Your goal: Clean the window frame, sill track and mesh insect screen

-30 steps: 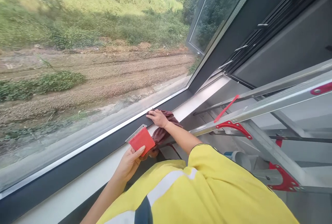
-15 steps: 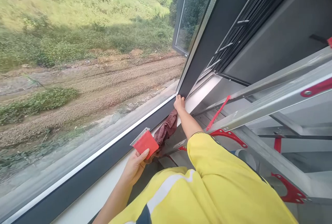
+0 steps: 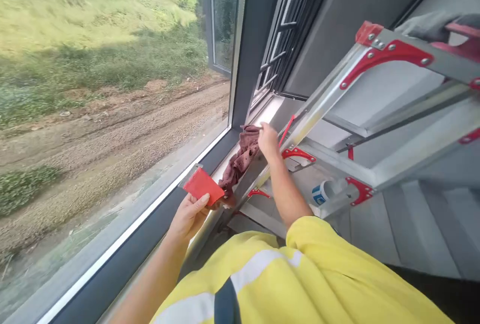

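A dark red rag [image 3: 240,161] is draped along the far end of the window sill [image 3: 268,111], by the corner where the dark frame [image 3: 247,54] stands upright. Its upper end is bunched under the right hand [image 3: 267,140], and its lower end is hidden behind a red scraper [image 3: 201,186]. How the rag lies on the sill beneath the hand cannot be made out. The right hand's grip is closed on the rag's top, the fingers curled over the cloth; the fingertips themselves are hidden from view.

The scraper is held in the left hand [image 3: 187,216], just below and to the left of the rag, pinched by its lower edge with the thumb laid flat on the red face. A metal blade edge is seen along the scraper's far side, close to the lower frame rail. The fingers behind the scraper are covered by it.

Both forearms are partly cut off by a yellow vest [image 3: 300,274] with a pale stripe. To the right, an aluminium ladder [image 3: 330,94] with red brackets is leaned across, and a small white and blue container [image 3: 323,192] is partly hidden behind its rails. Through the glass [image 3: 112,89], a dirt track and grass are seen, somewhat blurred.
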The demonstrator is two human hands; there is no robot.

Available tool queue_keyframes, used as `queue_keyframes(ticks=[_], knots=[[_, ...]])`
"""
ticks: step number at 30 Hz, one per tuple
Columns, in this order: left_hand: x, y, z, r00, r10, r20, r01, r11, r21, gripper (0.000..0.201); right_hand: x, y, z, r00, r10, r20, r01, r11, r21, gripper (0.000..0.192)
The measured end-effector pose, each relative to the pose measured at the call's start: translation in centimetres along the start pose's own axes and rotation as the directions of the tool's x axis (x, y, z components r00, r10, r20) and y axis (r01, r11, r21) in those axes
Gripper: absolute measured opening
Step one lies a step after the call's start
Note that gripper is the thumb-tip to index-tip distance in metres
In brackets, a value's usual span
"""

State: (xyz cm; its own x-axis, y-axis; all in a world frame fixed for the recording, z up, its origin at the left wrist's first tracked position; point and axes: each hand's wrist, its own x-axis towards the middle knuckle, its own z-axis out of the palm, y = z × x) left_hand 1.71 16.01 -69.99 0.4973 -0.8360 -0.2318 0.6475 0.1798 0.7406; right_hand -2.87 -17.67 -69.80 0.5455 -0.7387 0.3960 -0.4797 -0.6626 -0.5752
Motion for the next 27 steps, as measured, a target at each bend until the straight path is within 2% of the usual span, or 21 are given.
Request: queue_keyframes(ticks=[2,3,4,5,6,8,10,11,13,14,15,17,19,20,21,23,25,27], knots=[[-0.1,0.7,0.0,0.994,-0.009,0.106,0.007,1.000,0.017,0.035,-4.4,-0.4,-4.7,0.988,-0.027,-0.153,0.048,0.990,0.135,0.045],[-0.3,0.7,0.0,0.991,-0.013,0.135,0.012,1.000,0.013,0.035,-7.0,-0.8,-6.2,0.983,0.031,-0.180,0.010,0.975,0.222,0.047],[-0.4,0.4,0.0,0.988,-0.027,0.150,0.027,1.000,0.000,0.035,-9.8,-1.1,-7.2,0.979,0.130,-0.155,-0.072,0.940,0.334,0.047],[-0.7,0.0,0.0,0.985,-0.055,0.162,0.059,0.998,-0.016,0.035,-12.5,-1.6,-7.5,0.965,0.253,-0.077,-0.191,0.868,0.459,0.046],[-1.0,-0.6,0.0,0.981,-0.094,0.172,0.100,0.995,-0.028,0.036,-15.1,-2.0,-7.3,0.926,0.375,0.041,-0.328,0.749,0.575,0.043],[-2.0,-2.0,0.1,0.963,-0.177,0.202,0.188,0.981,-0.038,0.038,-19.4,-2.8,-6.2,0.789,0.544,0.285,-0.553,0.428,0.715,0.034],[-3.2,-3.4,0.1,0.943,-0.239,0.230,0.255,0.966,-0.042,0.038,-22.5,-3.6,-5.0,0.668,0.598,0.442,-0.635,0.149,0.758,0.030],[-3.9,-4.0,0.1,0.937,-0.261,0.231,0.280,0.959,-0.051,0.039,-23.7,-3.9,-4.7,0.639,0.592,0.492,-0.640,0.054,0.767,0.030],[-5.1,-5.1,-0.1,0.932,-0.298,0.206,0.319,0.945,-0.076,0.042,-25.7,-4.8,-4.6,0.626,0.503,0.596,-0.662,-0.061,0.747,0.034],[-5.7,-5.6,-0.3,0.930,-0.314,0.192,0.334,0.939,-0.086,0.043,-26.7,-5.2,-4.6,0.627,0.424,0.654,-0.695,-0.076,0.715,0.035],[-6.2,-6.1,-0.4,0.927,-0.325,0.186,0.347,0.933,-0.095,0.042,-27.6,-5.5,-4.6,0.629,0.334,0.702,-0.732,-0.050,0.679,0.035],[-6.8,-6.9,-0.9,0.912,-0.354,0.208,0.378,0.921,-0.093,0.037,-29.5,-5.9,-4.2,0.633,0.176,0.754,-0.774,0.115,0.623,0.041],[-7.2,-7.1,-1.5,0.891,-0.399,0.215,0.421,0.905,-0.063,0.036,-30.8,-5.5,-2.9,0.649,0.116,0.752,-0.745,0.297,0.598,0.056],[-7.3,-6.8,-2.0,0.881,-0.428,0.203,0.442,0.897,-0.027,0.038,-31.1,-5.0,-2.0,0.660,0.148,0.736,-0.733,0.341,0.589,0.062],[-7.4,-6.3,-2.5,0.870,-0.458,0.183,0.462,0.887,0.019,0.041,-31.0,-4.4,-0.9,0.666,0.220,0.713,-0.737,0.347,0.581,0.064],[-7.8,-4.9,-3.8,0.864,-0.490,0.119,0.481,0.872,0.096,0.045,-29.4,-2.9,1.7,0.649,0.412,0.639,-0.758,0.291,0.583,0.054],[-8.7,-3.3,-5.3,0.883,-0.469,0.030,0.464,0.880,0.103,0.046,-25.7,-1.6,4.2,0.639,0.514,0.573,-0.749,0.242,0.618,0.035],[-10.0,-2.3,-6.4,0.902,-0.418,-0.107,0.425,0.904,0.051,0.049,-20.1,-0.6,6.4,0.680,0.498,0.538,-0.714,0.282,0.641,0.024]])
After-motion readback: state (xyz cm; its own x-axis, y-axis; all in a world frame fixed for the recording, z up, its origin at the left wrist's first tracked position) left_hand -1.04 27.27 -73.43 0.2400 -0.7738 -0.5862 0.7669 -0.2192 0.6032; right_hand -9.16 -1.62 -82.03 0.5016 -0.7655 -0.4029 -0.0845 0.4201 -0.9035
